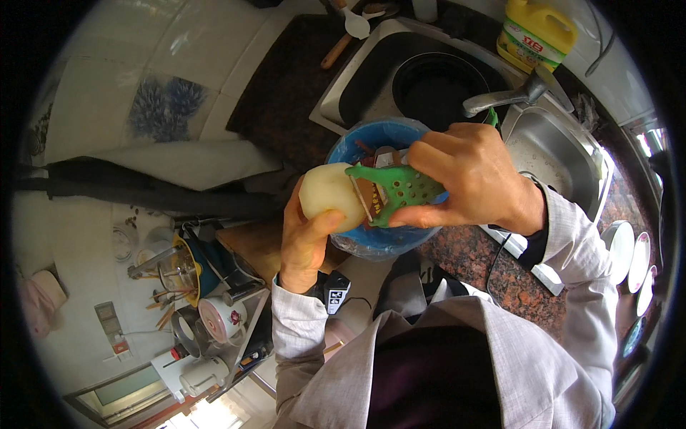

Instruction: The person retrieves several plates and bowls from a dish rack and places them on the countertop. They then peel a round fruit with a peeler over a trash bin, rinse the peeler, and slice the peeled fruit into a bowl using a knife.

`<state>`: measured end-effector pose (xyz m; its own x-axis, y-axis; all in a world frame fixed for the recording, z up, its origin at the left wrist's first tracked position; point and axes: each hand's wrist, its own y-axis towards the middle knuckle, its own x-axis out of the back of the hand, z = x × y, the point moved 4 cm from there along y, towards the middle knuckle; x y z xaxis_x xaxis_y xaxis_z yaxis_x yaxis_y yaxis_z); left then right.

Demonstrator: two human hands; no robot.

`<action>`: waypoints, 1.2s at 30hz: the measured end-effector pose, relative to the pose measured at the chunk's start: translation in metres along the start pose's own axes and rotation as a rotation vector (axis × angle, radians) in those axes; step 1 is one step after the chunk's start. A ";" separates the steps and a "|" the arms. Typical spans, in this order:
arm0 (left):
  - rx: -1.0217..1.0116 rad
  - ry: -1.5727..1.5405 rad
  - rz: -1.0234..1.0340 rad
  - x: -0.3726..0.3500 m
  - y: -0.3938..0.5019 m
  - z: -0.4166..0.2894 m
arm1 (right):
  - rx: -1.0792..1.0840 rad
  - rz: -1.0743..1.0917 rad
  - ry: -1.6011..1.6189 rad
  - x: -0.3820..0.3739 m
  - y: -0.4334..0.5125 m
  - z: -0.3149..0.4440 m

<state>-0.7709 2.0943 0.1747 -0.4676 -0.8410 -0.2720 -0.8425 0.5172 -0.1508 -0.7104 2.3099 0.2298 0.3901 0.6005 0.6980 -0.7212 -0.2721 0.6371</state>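
My left hand (308, 238) grips a pale, peeled round vegetable or fruit (327, 195), its thumb across the lower side. My right hand (461, 177) is closed on a green plastic peeler (404, 190) with small holes in its flat body. The peeler's metal blade lies at the right side of the pale piece; whether it touches cannot be told. Both hands are over a blue bin (343, 147) lined with a clear plastic bag. Inside the bin are scraps and printed packaging (388, 158), partly hidden by the peeler and my right hand.
A steel double sink (370, 64) with a faucet (504, 99) lies beyond the bin, a black pan (442, 88) in its left basin. A yellow detergent jug (536, 37) stands behind. Dishes (619, 249) line the right side; a cutting board (246, 241) is at left.
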 end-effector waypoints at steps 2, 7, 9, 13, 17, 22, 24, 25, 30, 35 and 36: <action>0.009 0.006 0.006 -0.001 -0.001 -0.001 | 0.034 0.013 -0.017 -0.002 0.000 0.002; 0.019 -0.152 0.036 0.005 -0.008 0.008 | 0.039 0.065 0.098 -0.012 -0.008 -0.017; 0.034 -0.172 0.037 0.009 -0.009 0.017 | 0.027 0.083 0.204 -0.020 -0.010 -0.031; -0.030 -0.269 0.175 0.017 -0.011 0.019 | -0.086 0.375 -0.078 -0.034 -0.023 -0.045; 0.027 -0.101 0.067 0.025 -0.007 0.014 | -0.018 0.257 -0.085 -0.023 -0.018 -0.034; 0.009 -0.032 0.097 0.018 -0.005 0.007 | -0.034 0.247 -0.111 -0.009 -0.005 -0.027; 0.007 -0.017 0.094 0.016 -0.005 0.006 | -0.059 0.342 -0.215 -0.010 -0.003 -0.028; -0.005 -0.017 0.089 0.016 -0.004 0.006 | -0.050 0.271 -0.172 -0.007 -0.002 -0.026; 0.007 0.021 0.119 0.014 -0.002 0.003 | -0.072 0.220 -0.131 -0.001 0.001 -0.024; 0.041 0.051 0.106 0.010 -0.002 0.001 | 0.064 0.059 0.107 0.005 0.008 -0.011; 0.043 0.052 0.115 0.009 -0.002 0.000 | 0.079 0.078 0.121 0.003 0.008 -0.009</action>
<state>-0.7732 2.0852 0.1721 -0.5744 -0.7824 -0.2407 -0.7708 0.6159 -0.1626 -0.7205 2.3165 0.2344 0.2593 0.6601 0.7050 -0.6974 -0.3771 0.6095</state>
